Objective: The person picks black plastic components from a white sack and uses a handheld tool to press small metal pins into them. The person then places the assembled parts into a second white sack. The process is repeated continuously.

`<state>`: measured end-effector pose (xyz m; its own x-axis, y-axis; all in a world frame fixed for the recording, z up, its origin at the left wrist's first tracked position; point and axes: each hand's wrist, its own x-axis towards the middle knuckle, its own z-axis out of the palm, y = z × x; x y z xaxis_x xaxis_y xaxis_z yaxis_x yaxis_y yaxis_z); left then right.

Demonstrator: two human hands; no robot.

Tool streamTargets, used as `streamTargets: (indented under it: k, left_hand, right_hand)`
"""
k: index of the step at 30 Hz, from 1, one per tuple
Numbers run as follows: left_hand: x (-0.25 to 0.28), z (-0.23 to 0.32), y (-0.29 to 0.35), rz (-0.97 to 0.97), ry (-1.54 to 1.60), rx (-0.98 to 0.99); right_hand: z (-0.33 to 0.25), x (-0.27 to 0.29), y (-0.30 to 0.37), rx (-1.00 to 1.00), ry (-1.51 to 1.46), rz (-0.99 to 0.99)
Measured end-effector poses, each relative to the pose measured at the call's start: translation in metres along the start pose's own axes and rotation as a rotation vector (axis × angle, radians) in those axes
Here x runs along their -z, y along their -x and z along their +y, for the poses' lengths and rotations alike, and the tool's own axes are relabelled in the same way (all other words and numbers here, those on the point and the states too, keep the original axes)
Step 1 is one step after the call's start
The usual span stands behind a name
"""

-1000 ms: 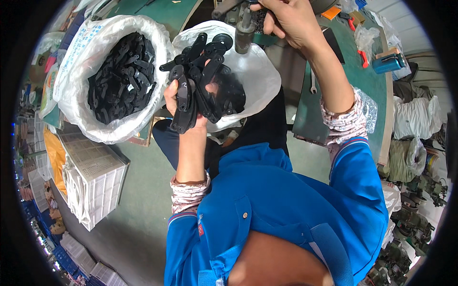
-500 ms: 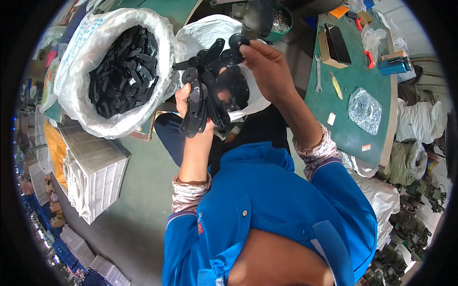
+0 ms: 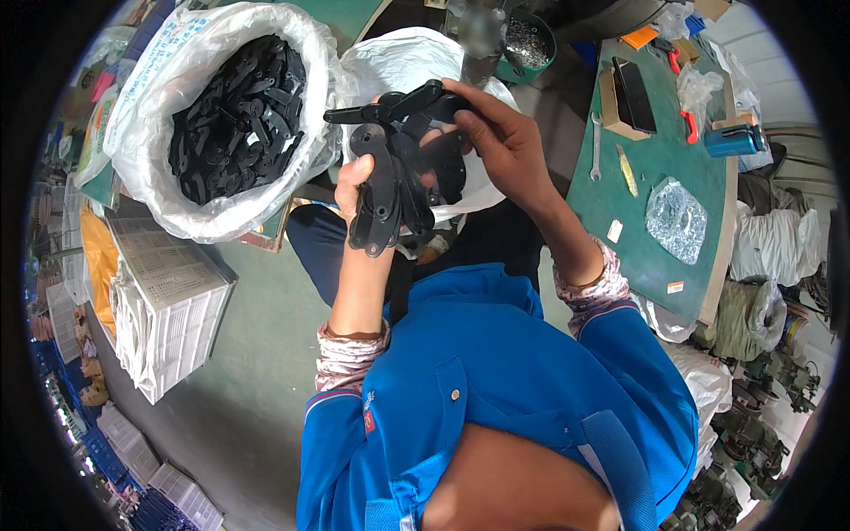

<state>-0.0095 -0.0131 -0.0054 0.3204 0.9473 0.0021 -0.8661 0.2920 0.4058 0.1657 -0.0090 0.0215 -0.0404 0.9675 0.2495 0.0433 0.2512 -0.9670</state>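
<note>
My left hand [image 3: 352, 181] grips a bundle of flat black plastic parts [image 3: 382, 195] with round ends, held upright in front of my chest. My right hand [image 3: 496, 133] pinches one long black part [image 3: 390, 108] lying across the top of that bundle. Behind the hands a white plastic bag [image 3: 416, 66] lies open, with more black parts inside it. To the left a larger white sack [image 3: 150, 168] is filled with several of the same black parts [image 3: 235, 115].
A green workbench [image 3: 660, 168] on the right carries a wrench, a dark flat case in a cardboard tray, a crumpled foil bag and a blue tool. A green bowl of small metal pieces [image 3: 527, 40] sits at the top. A white mesh crate [image 3: 164, 301] stands at the left.
My right hand came down from the bench at the top and now holds a black part against the bundle in my left hand. The view tilted slightly.
</note>
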Motion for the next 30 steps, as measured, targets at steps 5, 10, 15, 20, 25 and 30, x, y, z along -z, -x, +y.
streamTargets:
  k: [5, 10, 15, 20, 25, 30]
  left_hand:
    - [-0.003, -0.002, -0.005, 0.033, 0.025, -0.039]
    - [0.016, 0.002, -0.014, -0.081, 0.180, 0.023]
    - [0.013, 0.000, -0.016, -0.059, 0.050, 0.056]
    - [-0.006, 0.003, -0.010, -0.035, -0.114, 0.082]
    - [-0.010, 0.006, -0.007, 0.016, -0.189, 0.144]
    - [-0.012, 0.000, -0.009, 0.002, -0.217, 0.208]
  right_hand:
    - [-0.012, 0.012, -0.005, 0.098, 0.039, 0.089]
    - [-0.039, 0.043, -0.043, 0.158, -0.013, 0.185]
    - [-0.088, 0.059, -0.105, -0.093, 0.068, 0.043]
    - [-0.087, 0.061, -0.114, -0.344, 0.142, 0.020]
    - [-0.058, 0.057, -0.067, -0.355, 0.016, -0.003]
    - [-0.024, 0.050, -0.018, 0.407, 0.836, -0.178]
